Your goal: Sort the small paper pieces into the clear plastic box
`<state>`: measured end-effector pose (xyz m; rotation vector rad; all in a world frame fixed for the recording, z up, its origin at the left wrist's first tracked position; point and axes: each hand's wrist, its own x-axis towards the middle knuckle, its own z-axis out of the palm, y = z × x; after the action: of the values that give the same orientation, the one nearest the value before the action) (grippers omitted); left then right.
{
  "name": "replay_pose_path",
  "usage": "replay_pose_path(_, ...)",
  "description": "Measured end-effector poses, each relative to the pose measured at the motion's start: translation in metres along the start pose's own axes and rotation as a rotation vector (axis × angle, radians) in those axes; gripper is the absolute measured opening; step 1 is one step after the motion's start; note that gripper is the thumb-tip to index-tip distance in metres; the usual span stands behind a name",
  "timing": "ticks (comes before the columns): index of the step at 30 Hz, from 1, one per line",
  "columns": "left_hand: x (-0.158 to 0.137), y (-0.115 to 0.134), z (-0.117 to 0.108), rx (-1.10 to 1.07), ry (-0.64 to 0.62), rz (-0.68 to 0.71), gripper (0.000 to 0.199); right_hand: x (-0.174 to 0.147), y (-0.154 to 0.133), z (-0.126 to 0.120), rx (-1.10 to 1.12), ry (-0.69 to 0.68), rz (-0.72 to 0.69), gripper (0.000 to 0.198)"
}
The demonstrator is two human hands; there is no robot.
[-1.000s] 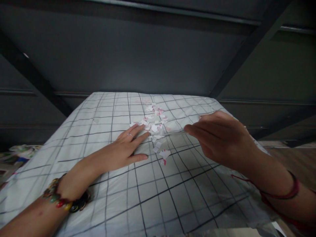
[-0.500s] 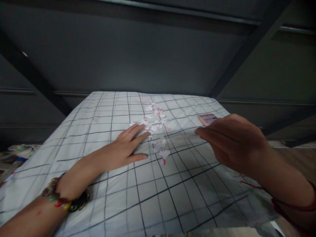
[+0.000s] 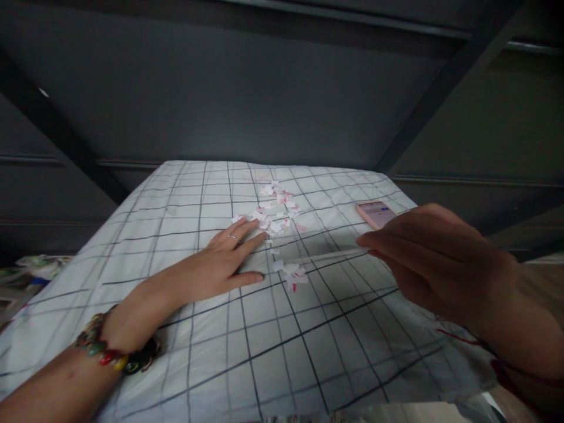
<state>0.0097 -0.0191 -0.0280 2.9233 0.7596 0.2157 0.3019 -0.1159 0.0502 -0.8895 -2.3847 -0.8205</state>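
Observation:
My left hand (image 3: pixel 229 261) lies flat on the checked cloth, fingers spread, a ring on one finger. Its fingertips touch the near edge of a cluster of torn paper scraps (image 3: pixel 277 225), white with some red marks. My right hand (image 3: pixel 434 258) is closed on a thin whitish stick (image 3: pixel 330 255), blurred, perhaps a straw. The stick points left, and its far end is at a smaller heap of paper scraps (image 3: pixel 293 273), nearer to me than the cluster. Whether the tip touches the scraps I cannot tell.
A pink-edged phone (image 3: pixel 376 214) with a lit screen lies beyond my right hand. The white cloth (image 3: pixel 247 364) has dark grid lines. A dark panelled wall (image 3: pixel 264 88) rises behind it. Assorted items (image 3: pixel 42 267) show low at the left.
My right hand has moved slightly right and towards me with the stick. Scraps near the stick's tip have bunched closer into a small heap. My left hand has stayed still.

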Motion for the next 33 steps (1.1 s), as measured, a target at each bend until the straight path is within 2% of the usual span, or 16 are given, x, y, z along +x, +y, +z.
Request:
replay_pose_path(7,-0.001,0.000,-0.004,-0.015,-0.048,-0.055,0.081,0.001,0.000,0.006,0.002,0.030,0.002,0.026)
replay_pose_path(10,-0.001,0.000,-0.004,-0.008,-0.064,-0.061,0.079,0.001,-0.001,0.003,0.014,0.023,0.055,0.027)
replay_pose_path(14,-0.002,-0.001,-0.004,-0.009,-0.054,-0.044,0.077,0.000,-0.001,-0.002,0.010,0.007,0.023,0.027)
replay_pose_path(20,-0.003,0.001,-0.004,-0.024,-0.010,0.003,0.073,-0.015,0.009,-0.010,0.013,-0.041,0.045,0.025)
replay_pose_path(25,-0.004,0.005,-0.004,-0.067,0.020,0.026,0.062,-0.018,0.012,-0.006,0.006,-0.061,0.027,0.026)
replay_pose_path(33,-0.004,0.007,-0.007,-0.063,0.001,0.039,0.060,-0.020,0.013,-0.009,-0.018,-0.097,0.040,0.024)
